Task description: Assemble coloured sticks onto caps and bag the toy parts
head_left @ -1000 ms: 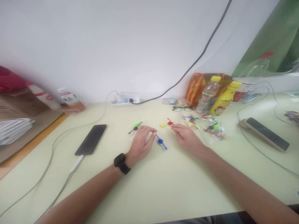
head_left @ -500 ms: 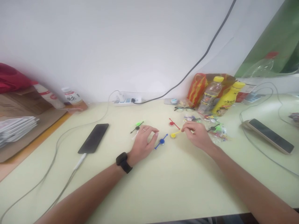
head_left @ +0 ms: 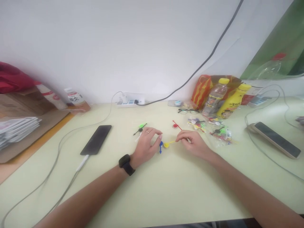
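Observation:
My right hand (head_left: pixel 193 144) pinches the pointed end of a yellow arrow spinner (head_left: pixel 166 145). The spinner's round middle lies over the table, close beside a blue arrow spinner (head_left: pixel 161 144) that points toward me. My left hand (head_left: pixel 148 145), with a ring and a black watch, rests left of the blue one; its fingers are bent, thumb and forefinger slightly apart, nothing seen in them. Behind the hands lies a red arrow spinner (head_left: pixel 175 125). Past my left hand are a black spinner (head_left: pixel 140 130) and a green one (head_left: pixel 142 125), with a white piece partly hidden by the hand.
Bagged coloured spinners (head_left: pixel 220 133) lie to the right, below two yellow-capped bottles (head_left: pixel 231 101). Glasses (head_left: pixel 188 111) sit at the back. A black phone (head_left: pixel 96 140) with its cable is on the left, another phone (head_left: pixel 276 139) on the right. A power strip (head_left: pixel 131 102) stands by the wall.
My right hand has moved left and a little nearer with the yellow spinner, now beside the blue one. The blue spinner has turned and shifted slightly left. My left hand is nearly still.

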### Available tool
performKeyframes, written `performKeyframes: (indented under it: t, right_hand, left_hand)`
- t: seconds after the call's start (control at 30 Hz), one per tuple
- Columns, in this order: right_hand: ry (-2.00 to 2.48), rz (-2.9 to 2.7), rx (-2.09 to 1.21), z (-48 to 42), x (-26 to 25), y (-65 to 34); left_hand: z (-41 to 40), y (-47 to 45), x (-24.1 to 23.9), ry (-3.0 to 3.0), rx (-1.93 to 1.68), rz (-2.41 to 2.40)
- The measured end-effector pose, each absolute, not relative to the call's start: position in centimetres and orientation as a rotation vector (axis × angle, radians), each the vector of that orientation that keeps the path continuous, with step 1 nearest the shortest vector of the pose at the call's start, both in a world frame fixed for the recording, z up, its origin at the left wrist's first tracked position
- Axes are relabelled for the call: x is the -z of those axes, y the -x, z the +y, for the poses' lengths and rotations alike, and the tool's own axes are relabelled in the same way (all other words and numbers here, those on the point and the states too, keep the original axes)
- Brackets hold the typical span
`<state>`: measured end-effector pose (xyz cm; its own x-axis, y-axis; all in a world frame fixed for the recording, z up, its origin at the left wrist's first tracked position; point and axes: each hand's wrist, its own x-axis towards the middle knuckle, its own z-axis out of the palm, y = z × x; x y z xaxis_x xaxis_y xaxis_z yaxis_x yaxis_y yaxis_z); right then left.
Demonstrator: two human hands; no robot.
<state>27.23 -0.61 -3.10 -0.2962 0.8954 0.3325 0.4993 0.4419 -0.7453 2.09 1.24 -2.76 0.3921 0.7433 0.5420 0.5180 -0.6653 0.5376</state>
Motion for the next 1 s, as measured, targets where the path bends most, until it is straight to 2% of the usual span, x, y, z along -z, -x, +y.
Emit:
performKeyframes:
  t: [0.17, 0.33, 0.5, 0.87, 1.0]
  right_hand:
    - [1.08, -1.99, -0.674, -1.2, 3.7, -25.8]
    - [0.96, -2.098, -0.682, -1.8, 3.8, -25.1]
    - [1.018, -2.078, -0.645, -1.6, 3.7, -25.7]
    - [1.167, -1.955, -0.603, -0.8, 3.1, -27.1]
    - [1.134, -1.945, -0.697, -0.9, 2.9, -27.1]
  left_hand:
    - [0.8, -2.1, 2.5, -2.532, -1.14, 1.017]
    - [-0.8, -2.9, 2.9, -2.833, -0.828, 0.715]
    - [-0.9, -3.1, 3.3, -2.88, -0.581, 0.846]
    - [1.5, -1.5, 3.3, -2.63, -0.748, 1.334]
    - [1.6, -1.3, 3.6, -2.571, -0.824, 1.266]
